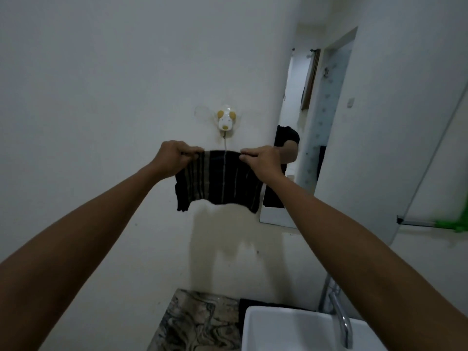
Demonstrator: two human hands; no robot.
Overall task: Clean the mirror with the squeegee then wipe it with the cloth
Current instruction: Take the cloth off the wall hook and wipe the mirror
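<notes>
White wall (pixel 101 97) ahead; left hand (pixel 174 155) and right hand (pixel 263 160) fingers pinch cloth (pixel 217 181) top corners, spread below dog-shaped hook (pixel 226 120).

The cloth (pixel 217 182) is held up in front of the wall (pixel 101 97), pinched at its upper edge by the left hand (pixel 174 155) at the left corner and the right hand (pixel 263 159) at the right corner. A hook (pixel 226 120) is fixed to the wall just above the cloth. The mirror (pixel 314 127) is mounted to the right of the cloth, partly behind the right hand. The sink (pixel 291 330) is set below, with the tap (pixel 340 317) at its right and the tabletop (pixel 197 323) at its left. A squeegee (pixel 435 224) is seen at the far right.
</notes>
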